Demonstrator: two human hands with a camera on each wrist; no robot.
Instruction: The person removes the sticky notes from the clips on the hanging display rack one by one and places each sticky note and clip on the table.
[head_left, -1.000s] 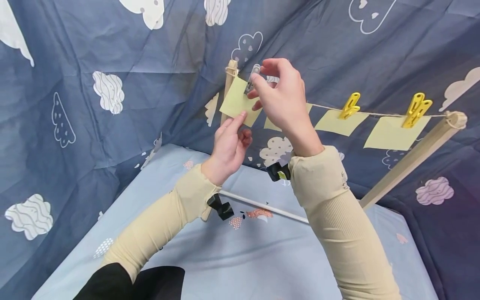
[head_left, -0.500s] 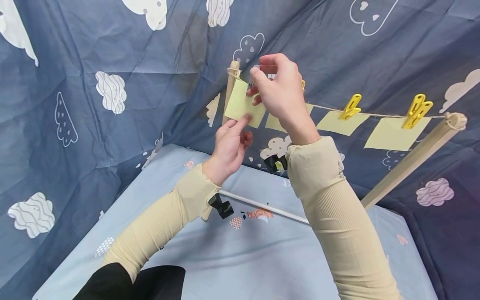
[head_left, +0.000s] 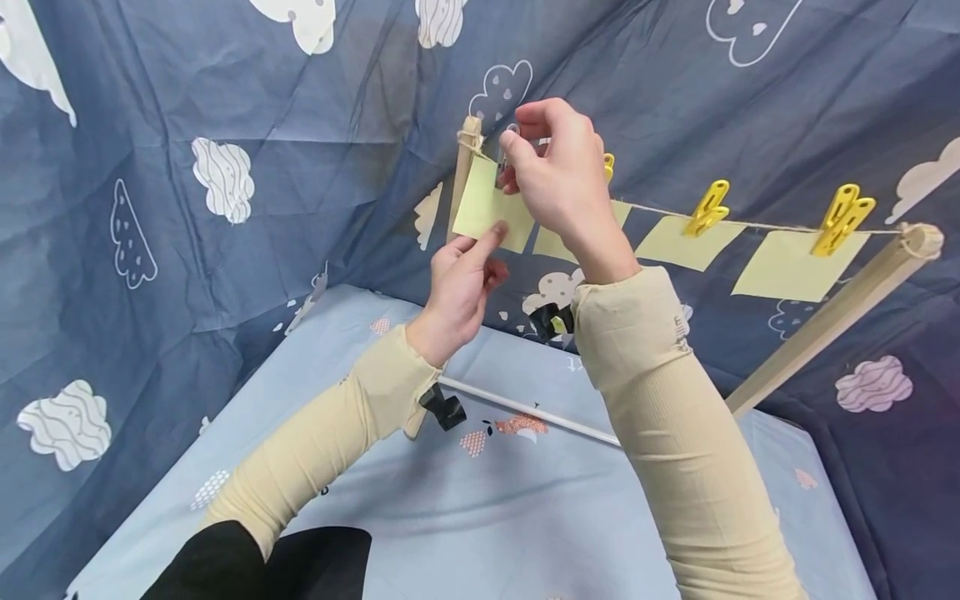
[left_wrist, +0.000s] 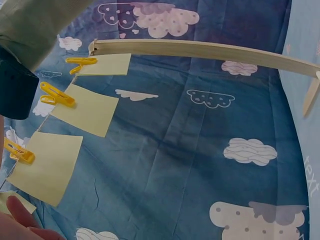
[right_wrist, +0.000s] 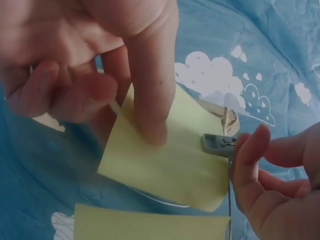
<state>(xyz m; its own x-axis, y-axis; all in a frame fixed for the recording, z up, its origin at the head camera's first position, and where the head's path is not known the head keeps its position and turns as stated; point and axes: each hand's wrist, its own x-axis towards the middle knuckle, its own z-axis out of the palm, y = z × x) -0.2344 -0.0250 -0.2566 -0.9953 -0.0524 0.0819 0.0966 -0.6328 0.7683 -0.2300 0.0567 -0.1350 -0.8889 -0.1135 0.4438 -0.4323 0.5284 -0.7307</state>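
My left hand (head_left: 459, 287) pinches the lower edge of a pale yellow paper note (head_left: 480, 202) at the left end of a string. In the right wrist view its thumb lies flat over the paper. Above, my right hand (head_left: 564, 179) pinches a grey clothespin (right_wrist: 214, 143) between thumb and fingers. The clothespin's tip overlaps the note's upper edge, beside the cord-wrapped top of a wooden post (right_wrist: 230, 121). In the head view the right fingers cover much of the clothespin.
Several more yellow notes (left_wrist: 89, 111) hang along the string (head_left: 652, 210), held by yellow clothespins (head_left: 707, 208). A second wooden post (head_left: 825, 321) leans at the right. A thin white rod (head_left: 525, 408) lies on the light blue sheet (head_left: 510, 517); dark blue cloud-print cloth hangs behind.
My right hand has moved slightly up and left, bringing the clothespin to the note's upper edge. The note has shifted a little right in the left hand and now sits nearer the string.
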